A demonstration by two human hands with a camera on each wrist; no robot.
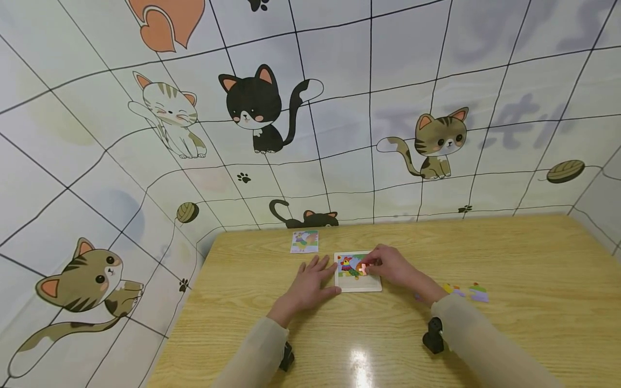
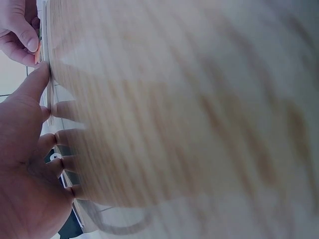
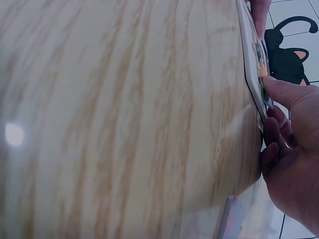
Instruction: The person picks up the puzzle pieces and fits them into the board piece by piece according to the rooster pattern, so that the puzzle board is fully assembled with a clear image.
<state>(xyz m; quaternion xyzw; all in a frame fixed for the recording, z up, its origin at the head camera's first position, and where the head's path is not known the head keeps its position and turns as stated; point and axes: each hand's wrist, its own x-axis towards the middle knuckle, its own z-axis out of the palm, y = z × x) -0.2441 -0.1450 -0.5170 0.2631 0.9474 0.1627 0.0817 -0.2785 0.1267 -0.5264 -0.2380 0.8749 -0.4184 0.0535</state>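
A white-framed jigsaw puzzle board (image 1: 359,288) lies on the table, its upper part showing a colourful parrot picture and a pale bare strip along the bottom. My right hand (image 1: 392,265) is over the board's right side. Its thumb and fingers pinch a small orange-pink puzzle piece (image 2: 37,52) at the picture; the fingers hide part of it. Flat on the table, my left hand (image 1: 310,284) has its fingers spread, with the thumb and index finger touching the board's left edge. In the right wrist view the board (image 3: 251,64) appears edge-on beside the right thumb.
Loose puzzle pieces (image 1: 478,292) lie right of the board, partly behind the right forearm. A printed picture card (image 1: 304,241) is at the back left, near the cat-patterned wall (image 1: 346,183). The wooden table (image 1: 533,269) shows a bright glare spot in front.
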